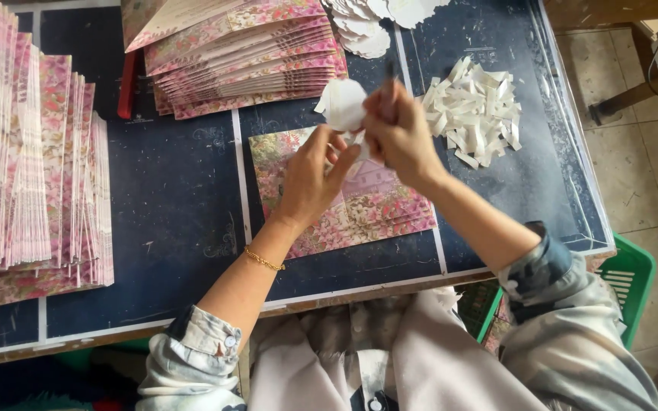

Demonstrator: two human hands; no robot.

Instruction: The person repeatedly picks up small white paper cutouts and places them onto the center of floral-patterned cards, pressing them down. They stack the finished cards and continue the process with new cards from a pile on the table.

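Bare dark tabletop (169, 198) centre-left, card stacks (32, 175) left, paper strips (475, 110) right.

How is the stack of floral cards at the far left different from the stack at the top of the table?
The left stack is fanned sideways in a long row, thin edges showing; the top stack is piled flat, edges stepped like stairs. The left stack runs off the picture's edge; the top stack lies beside a red object. Both show pink floral print and rest on the dark blue table.

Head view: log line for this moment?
left hand: holds white paper piece | right hand: grips dark tool | below: floral card
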